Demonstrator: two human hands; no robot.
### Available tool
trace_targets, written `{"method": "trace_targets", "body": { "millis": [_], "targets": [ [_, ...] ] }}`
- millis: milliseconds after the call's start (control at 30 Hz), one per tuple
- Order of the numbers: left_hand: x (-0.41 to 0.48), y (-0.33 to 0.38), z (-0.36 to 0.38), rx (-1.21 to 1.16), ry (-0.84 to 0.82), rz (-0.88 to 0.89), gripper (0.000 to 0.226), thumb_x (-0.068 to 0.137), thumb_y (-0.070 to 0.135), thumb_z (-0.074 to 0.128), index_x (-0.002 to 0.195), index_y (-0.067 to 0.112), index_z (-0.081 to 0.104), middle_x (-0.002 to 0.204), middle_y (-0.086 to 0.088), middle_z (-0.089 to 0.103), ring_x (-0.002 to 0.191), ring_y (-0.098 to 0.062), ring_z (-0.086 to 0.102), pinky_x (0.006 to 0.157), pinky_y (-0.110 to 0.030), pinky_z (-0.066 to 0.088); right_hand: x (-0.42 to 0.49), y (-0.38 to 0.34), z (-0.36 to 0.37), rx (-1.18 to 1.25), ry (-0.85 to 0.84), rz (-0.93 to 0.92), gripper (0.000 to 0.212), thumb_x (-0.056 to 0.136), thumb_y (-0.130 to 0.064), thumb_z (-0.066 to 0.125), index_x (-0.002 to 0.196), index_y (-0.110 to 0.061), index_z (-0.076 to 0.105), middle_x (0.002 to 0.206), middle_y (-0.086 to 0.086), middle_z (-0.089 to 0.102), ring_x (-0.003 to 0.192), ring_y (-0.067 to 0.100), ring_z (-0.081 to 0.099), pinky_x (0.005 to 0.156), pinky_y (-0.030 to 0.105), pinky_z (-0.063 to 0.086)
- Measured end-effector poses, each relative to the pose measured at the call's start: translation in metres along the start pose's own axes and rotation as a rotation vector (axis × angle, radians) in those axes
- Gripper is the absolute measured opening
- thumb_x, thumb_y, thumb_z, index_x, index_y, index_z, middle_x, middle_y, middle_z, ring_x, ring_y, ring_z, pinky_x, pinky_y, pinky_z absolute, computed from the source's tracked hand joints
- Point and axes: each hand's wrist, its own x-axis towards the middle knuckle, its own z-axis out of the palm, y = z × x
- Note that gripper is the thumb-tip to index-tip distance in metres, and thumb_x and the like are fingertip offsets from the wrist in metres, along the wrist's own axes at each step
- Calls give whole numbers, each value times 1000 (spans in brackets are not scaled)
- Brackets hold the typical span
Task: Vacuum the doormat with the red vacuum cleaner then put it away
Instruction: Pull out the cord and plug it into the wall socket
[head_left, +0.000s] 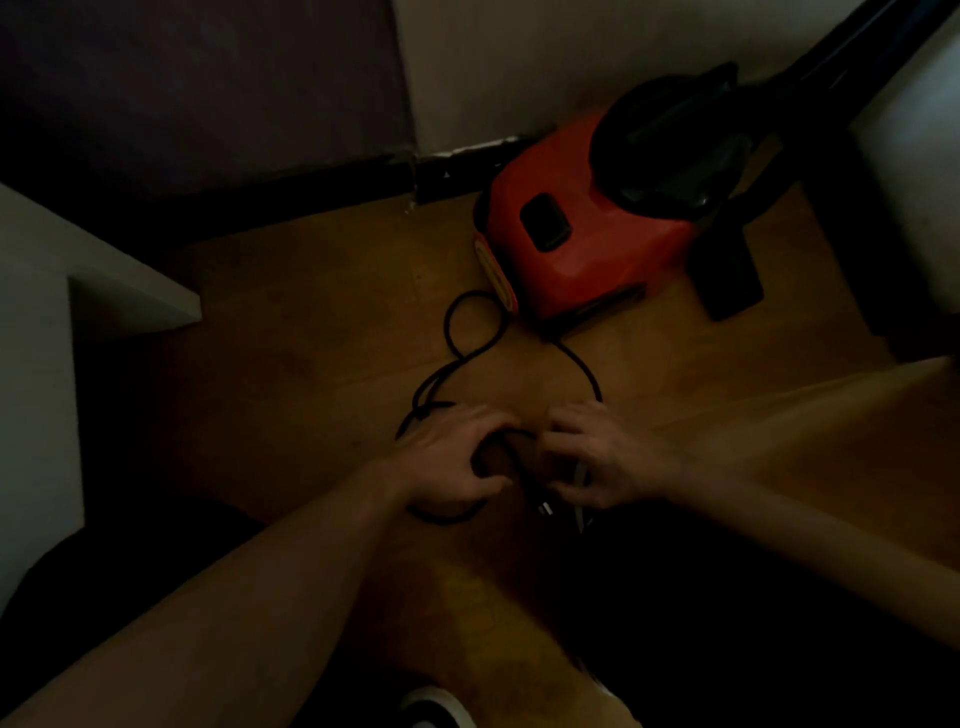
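The red vacuum cleaner (582, 234) stands on the wooden floor near the wall corner, its black hose running off to the upper right. Its black power cord (457, 332) loops over the floor from the vacuum's front down to my hands. My left hand (447, 462) has its fingers curled round a coil of the cord. Close beside it, my right hand (608, 457) grips the cord's end near the plug (543, 506), with a pale strip under its fingers. The scene is very dim. No doormat shows.
A dark door (197, 93) and dark skirting close the back left. White wall (519, 62) stands behind the vacuum. A white ledge (119, 291) juts in at the left, white furniture (914, 171) at the right. A black floor nozzle (727, 280) lies beside the vacuum.
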Motion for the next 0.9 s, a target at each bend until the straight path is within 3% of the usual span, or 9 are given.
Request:
{"method": "trace_targets", "body": {
  "millis": [133,267,467,600,733,833,900],
  "targets": [
    [-1,-8,12,25,-45,-29,73,83,57,66,146,37,35,143,10,41,133,-14,37,110,-37,34,-7,6,11,1,-45,8,49,76,-37,84,112,-30,52,107,3,58,95,22,55,78,32,43],
    [2,-6,20,190,-27,19,63,85,57,62,141,37,40,124,7,38,117,-13,35,102,-34,31,-5,11,13,-17,-120,34,53,74,-34,84,116,-30,52,110,5,60,96,29,59,77,40,49],
    [9,-3,36,360,-23,78,47,93,36,61,138,34,47,117,0,40,111,-18,40,86,-31,26,0,12,19,18,-105,53,53,72,-33,82,119,-31,56,110,4,60,95,27,57,75,38,47],
    [21,10,41,336,54,33,34,96,26,56,130,24,51,127,-5,44,119,-24,42,95,-35,33,-2,12,21,43,-48,22,47,73,-30,79,116,-26,60,108,5,60,90,28,60,72,40,52],
    [24,6,41,364,67,95,31,95,18,58,125,19,54,128,-5,49,119,-26,47,99,-37,36,-2,12,19,60,-30,32,45,74,-29,80,116,-21,65,104,6,61,91,27,58,72,40,52],
    [21,-2,34,353,28,132,28,97,21,58,124,18,51,124,-2,47,113,-21,47,92,-32,36,2,3,5,196,-25,122,44,82,-38,69,121,-19,66,100,-10,50,94,8,45,78,25,44],
    [19,-1,16,202,26,100,23,101,26,52,122,16,52,120,-1,47,104,-17,47,89,-31,38,6,-3,-9,398,-24,218,46,89,-41,65,129,-19,63,108,-15,52,102,-3,48,87,15,40]
  ]
}}
